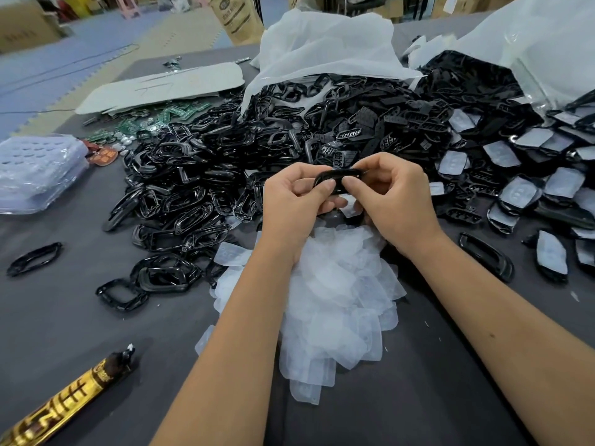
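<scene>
I am holding the frame [338, 174] above the clear pads [335, 300], its long axis running side to side, left grip [296, 201] pinching its left end, right grip [394, 201] pinching its right end.

Big heap of glossy black plastic oval frames [193, 175] mid-table. Pile of translucent white rubber pads [335, 317] near front. Green circuit boards [167, 115] behind heap, beside grey cardboard sheet [161, 88]. Crumpled white plastic bag [322, 49] at back. Stack of clear plastic trays [35, 175] left. Gold-brown printed tube [64, 403] front left on dark grey table cover [64, 317].
</scene>
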`<state>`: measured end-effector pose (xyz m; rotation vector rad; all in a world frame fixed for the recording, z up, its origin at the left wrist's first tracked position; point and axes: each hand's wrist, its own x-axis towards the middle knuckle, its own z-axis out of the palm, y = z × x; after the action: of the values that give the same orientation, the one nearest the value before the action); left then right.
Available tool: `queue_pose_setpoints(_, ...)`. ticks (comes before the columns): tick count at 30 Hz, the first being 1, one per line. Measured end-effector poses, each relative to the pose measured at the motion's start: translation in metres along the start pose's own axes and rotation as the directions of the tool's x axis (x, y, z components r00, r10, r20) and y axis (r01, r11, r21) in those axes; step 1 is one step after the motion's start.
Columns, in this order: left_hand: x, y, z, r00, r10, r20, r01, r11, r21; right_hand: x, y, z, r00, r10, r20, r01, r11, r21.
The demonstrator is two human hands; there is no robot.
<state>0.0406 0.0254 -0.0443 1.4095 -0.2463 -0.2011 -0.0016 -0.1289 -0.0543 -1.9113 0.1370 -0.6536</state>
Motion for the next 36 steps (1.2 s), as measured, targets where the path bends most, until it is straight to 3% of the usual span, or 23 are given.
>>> queue_pose_setpoints(11, -0.001, 0.002, 0.000, 1.000, 0.019, 0.009, -0.019, 1.000, 0.010, -0.001, 0.002, -0.001, 0.998, -0.001, 0.059, -0.005, 0.994, 0.105)
queue_pose_setpoints(18, -0.001, 0.002, 0.000, 0.991, 0.133, -0.011, -0.132, 0.990, 0.057, -0.007, -0.006, 0.005, 0.976, -0.194, -0.097, 0.180, 0.975, -0.132)
queue_pose_setpoints(22, 0.005, 0.011, -0.016, 0.955, 0.211, -0.210, -0.215, 0.977, 0.002, -0.002, -0.012, 0.001, 0.949, -0.292, -0.116, 0.263, 0.941, -0.214)
queue_pose_setpoints(24, 0.010, 0.016, -0.032, 0.903, 0.209, -0.374, -0.250, 0.966, -0.062, 0.004, -0.017, 0.003, 0.941, -0.337, -0.030, 0.310, 0.895, -0.320)
queue_pose_setpoints(29, 0.017, 0.016, -0.052, 0.710, 0.229, -0.666, -0.340, 0.939, -0.040, 0.017, -0.032, 0.037, 0.876, -0.256, 0.408, 0.443, 0.761, -0.474)
queue_pose_setpoints(33, 0.020, 0.012, -0.052, 0.652, 0.231, -0.722, -0.348, 0.937, -0.015, 0.028, -0.044, 0.068, 0.767, -0.163, 0.621, 0.564, 0.632, -0.531)
queue_pose_setpoints(36, 0.020, 0.011, -0.051, 0.653, 0.237, -0.720, -0.341, 0.940, 0.000, 0.032, -0.048, 0.077, 0.750, -0.104, 0.654, 0.571, 0.602, -0.559)
